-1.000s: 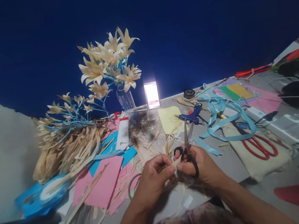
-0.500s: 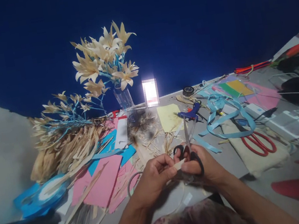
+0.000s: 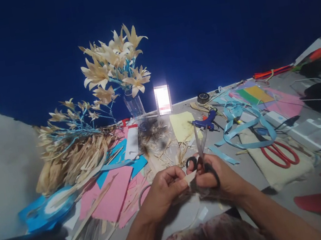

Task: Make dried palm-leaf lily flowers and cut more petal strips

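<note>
My left hand is closed, pinching one end of a pale strip of dried leaf. My right hand grips black-handled scissors with fingers through the loops; the blades point up and away, slightly apart. The same hand also pinches the other end of the strip. Both hands meet just above the near table edge, over a heap of straw scraps.
A glass vase of pale leaf flowers stands at the back. Dried husks, pink paper, blue tape roll lie left. A blue glue gun, blue ribbon, red scissors lie right.
The scissor blades closed and then opened slightly again, tilting more upright. Both hands stayed together on the strip, shifting only a little.
</note>
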The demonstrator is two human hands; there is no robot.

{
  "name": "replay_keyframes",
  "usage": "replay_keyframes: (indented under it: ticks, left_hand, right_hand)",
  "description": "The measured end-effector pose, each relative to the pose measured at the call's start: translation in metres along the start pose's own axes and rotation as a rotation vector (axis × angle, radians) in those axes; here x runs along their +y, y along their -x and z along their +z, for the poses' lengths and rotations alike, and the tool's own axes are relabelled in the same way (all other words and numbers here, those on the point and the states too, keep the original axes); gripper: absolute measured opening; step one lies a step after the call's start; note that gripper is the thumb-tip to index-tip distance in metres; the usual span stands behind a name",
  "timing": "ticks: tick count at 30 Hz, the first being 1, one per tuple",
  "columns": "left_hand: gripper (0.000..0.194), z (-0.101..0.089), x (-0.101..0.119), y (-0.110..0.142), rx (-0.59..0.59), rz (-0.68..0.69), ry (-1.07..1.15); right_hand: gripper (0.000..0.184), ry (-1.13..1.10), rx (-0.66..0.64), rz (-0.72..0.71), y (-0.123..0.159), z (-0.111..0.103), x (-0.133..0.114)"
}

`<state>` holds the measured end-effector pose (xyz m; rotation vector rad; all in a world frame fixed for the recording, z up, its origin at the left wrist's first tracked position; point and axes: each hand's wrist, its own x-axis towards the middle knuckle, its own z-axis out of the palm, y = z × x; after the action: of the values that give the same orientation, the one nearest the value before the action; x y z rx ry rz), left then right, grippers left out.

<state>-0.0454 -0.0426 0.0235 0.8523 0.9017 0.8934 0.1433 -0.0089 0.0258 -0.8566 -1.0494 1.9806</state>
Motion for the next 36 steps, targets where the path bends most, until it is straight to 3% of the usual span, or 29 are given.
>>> replay_keyframes:
  ticks: [5, 10, 12, 18, 24, 30, 33, 36]
  left_hand:
    - [0.034, 0.002, 0.000, -0.002, 0.018, 0.050, -0.045]
    - [0.036, 0.000, -0.002, -0.001, -0.029, 0.024, 0.062]
    - [0.036, -0.002, -0.003, -0.001, -0.022, 0.018, 0.072]
    - [0.034, -0.001, 0.002, -0.004, 0.015, 0.034, -0.024]
    - [0.032, -0.007, -0.003, -0.003, -0.013, 0.031, 0.088]
    - [0.030, -0.009, -0.005, -0.002, 0.021, 0.024, 0.008]
    - [0.028, -0.008, -0.004, -0.001, 0.040, 0.047, -0.011]
    - [0.028, -0.006, -0.004, 0.001, 0.076, 0.067, 0.169]
  right_hand:
    - [0.041, 0.103, 0.136, -0.080, -0.003, 0.014, 0.002]
    - [0.037, -0.219, -0.038, 0.019, -0.007, 0.005, 0.003]
    - [0.037, -0.257, -0.035, 0.004, -0.007, 0.001, 0.001]
    - [0.042, 0.036, 0.019, 0.025, -0.008, 0.007, -0.001]
    - [0.034, -0.179, -0.034, 0.005, -0.016, -0.006, -0.002]
    - [0.045, 0.152, -0.016, -0.021, -0.015, 0.005, -0.011]
    - [0.041, 0.112, 0.075, -0.039, -0.018, 0.008, -0.014]
    - [0.040, 0.071, 0.135, -0.098, -0.022, 0.000, -0.017]
